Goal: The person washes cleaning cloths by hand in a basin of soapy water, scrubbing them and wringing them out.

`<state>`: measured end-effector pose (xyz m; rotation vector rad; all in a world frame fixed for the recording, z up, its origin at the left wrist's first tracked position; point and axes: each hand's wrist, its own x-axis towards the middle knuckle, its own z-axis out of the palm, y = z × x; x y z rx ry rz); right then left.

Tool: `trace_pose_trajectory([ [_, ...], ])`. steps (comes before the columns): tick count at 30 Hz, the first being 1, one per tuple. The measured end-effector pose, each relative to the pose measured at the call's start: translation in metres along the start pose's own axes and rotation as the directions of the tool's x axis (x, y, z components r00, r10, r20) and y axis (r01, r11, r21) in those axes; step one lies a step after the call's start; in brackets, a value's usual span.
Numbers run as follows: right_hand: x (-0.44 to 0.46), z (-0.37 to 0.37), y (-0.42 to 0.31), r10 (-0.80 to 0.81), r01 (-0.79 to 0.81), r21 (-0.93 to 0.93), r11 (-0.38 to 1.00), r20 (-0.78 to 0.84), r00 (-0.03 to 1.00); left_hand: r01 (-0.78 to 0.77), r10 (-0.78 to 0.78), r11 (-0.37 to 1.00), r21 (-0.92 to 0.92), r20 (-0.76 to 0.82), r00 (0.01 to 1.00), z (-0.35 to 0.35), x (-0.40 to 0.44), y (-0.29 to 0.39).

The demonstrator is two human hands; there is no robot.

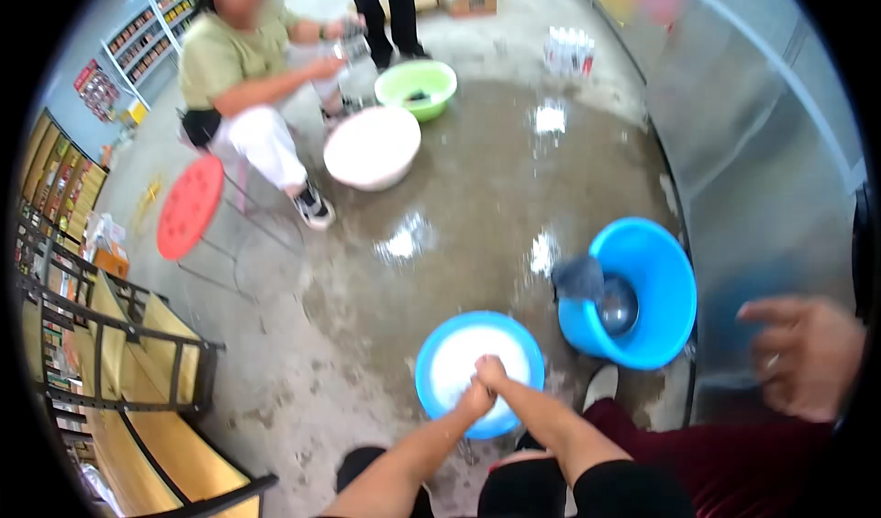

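Observation:
A blue basin [425, 371] full of white foamy liquid [456, 353] is on the floor right in front of me. My left hand [475, 397] and my right hand [491, 369] meet over its middle, closed and pressed against each other. Whatever they grip, if anything, is hidden between them. To the right stands a tall blue bucket [656, 279]. A dark grey cloth [578, 278] hangs over its rim, and a round greyish object [618, 305] lies inside.
Another person's hand [803, 357] points in from the right, beside a metal panel [762, 197]. Ahead, a seated person [229, 68] works by a pale basin [372, 146] and a green basin [431, 77]. A red stool [191, 208] and shelving [138, 362] are left. The floor [459, 215] is wet.

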<state>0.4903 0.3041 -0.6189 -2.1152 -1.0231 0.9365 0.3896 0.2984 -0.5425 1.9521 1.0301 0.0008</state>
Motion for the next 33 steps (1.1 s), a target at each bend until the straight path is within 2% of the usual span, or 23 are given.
trace_pose_trajectory([
  [2,-0.009,-0.022,-0.033,-0.094,0.105,-0.134,0.985,0.087,0.992,0.012,-0.014,0.999,0.047,0.033,0.999,-0.025,-0.010,0.015],
  [5,-0.017,-0.023,-0.058,0.030,-0.018,-0.198,0.980,0.062,0.998,0.140,-0.147,0.988,0.065,0.121,0.982,-0.078,-0.037,0.059],
  [6,-0.026,-0.039,-0.085,0.187,-0.188,0.018,0.982,0.049,0.981,0.160,-0.161,0.987,0.018,0.167,0.973,-0.090,-0.040,0.065],
  [7,-0.035,-0.051,-0.106,0.175,-0.176,0.016,0.984,0.041,0.984,0.151,-0.152,0.988,0.016,0.155,0.976,-0.105,-0.047,0.072],
  [9,-0.050,-0.079,-0.152,0.370,-0.493,0.493,0.716,0.330,0.868,0.350,-0.316,0.913,-0.209,0.177,0.932,-0.141,-0.061,0.086],
  [10,-0.083,-0.115,-0.206,0.404,-0.472,0.408,0.782,0.245,0.881,0.389,-0.333,0.844,-0.369,0.209,0.920,-0.159,-0.072,0.091],
  [12,-0.108,-0.138,-0.225,0.214,-0.251,0.187,0.950,0.198,0.957,0.465,-0.197,0.495,-0.734,0.426,0.883,-0.197,-0.097,0.093],
  [13,-0.124,-0.148,-0.234,0.084,-0.103,0.119,0.988,0.157,0.984,0.448,-0.180,0.511,-0.734,0.418,0.890,-0.217,-0.115,0.102],
  [15,-0.158,-0.170,-0.260,-0.138,0.140,-0.033,0.990,0.053,0.989,0.418,-0.064,-0.041,-0.907,0.420,0.905,-0.256,-0.152,0.127],
  [16,-0.204,-0.207,-0.306,-0.104,0.105,0.016,0.994,-0.035,0.994,0.438,-0.050,-0.011,-0.899,0.438,0.898,-0.271,-0.177,0.138],
  [18,-0.268,-0.240,-0.358,-0.029,0.038,0.124,0.992,-0.074,0.997,0.370,-0.363,-0.320,-0.872,0.474,0.803,-0.287,-0.212,0.143],
  [19,-0.296,-0.252,-0.379,0.034,-0.011,0.224,0.975,-0.097,0.995,0.394,-0.357,-0.296,-0.870,0.483,0.799,-0.298,-0.230,0.168],
  [21,-0.353,-0.264,-0.405,-0.013,0.050,0.305,0.951,-0.121,0.993,0.714,-0.631,0.256,-0.652,0.447,0.635,-0.312,-0.271,0.215],
  [22,-0.377,-0.266,-0.409,-0.088,0.147,0.240,0.960,-0.239,0.967,0.678,-0.482,0.442,-0.587,0.482,0.731,-0.315,-0.287,0.221],
  [23,-0.397,-0.265,-0.414,-0.166,0.234,0.162,0.959,-0.350,0.922,0.682,-0.483,0.468,-0.561,0.484,0.730,-0.312,-0.300,0.229],
  [25,-0.453,-0.303,-0.458,0.007,0.084,0.356,0.931,-0.247,0.969,0.523,-0.486,0.833,-0.181,0.213,0.848,-0.313,-0.333,0.276],
  [27,-0.506,-0.302,-0.466,-0.023,0.172,0.497,0.851,-0.293,0.956,0.335,-0.032,0.759,-0.558,0.483,0.875,-0.312,-0.371,0.311],
  [28,-0.529,-0.302,-0.469,0.091,0.038,0.621,0.783,-0.175,0.980,0.407,0.189,0.685,-0.604,0.687,0.702,-0.303,-0.378,0.301],
  [29,-0.531,-0.277,-0.440,0.090,0.059,0.633,0.772,-0.201,0.975,0.429,0.173,0.757,-0.493,0.784,0.596,-0.309,-0.396,0.314],
  [30,-0.565,-0.303,-0.463,0.235,-0.084,0.844,0.530,-0.051,0.971,-0.244,0.402,0.915,-0.320,0.707,0.582,-0.318,-0.412,0.339],
  [31,-0.580,-0.293,-0.443,0.268,-0.023,0.919,0.395,-0.091,0.959,-0.828,0.655,0.546,-0.128,0.681,0.327,-0.311,-0.429,0.359],
  [32,-0.586,-0.291,-0.411,0.273,-0.030,0.970,0.242,-0.039,0.961,-0.064,0.432,0.889,-0.454,0.782,0.450,-0.283,-0.437,0.372],
  [33,-0.631,-0.285,-0.397,0.376,0.057,0.981,0.183,-0.124,0.918,-0.085,0.411,0.910,-0.405,0.857,0.311,-0.255,-0.459,0.385],
])
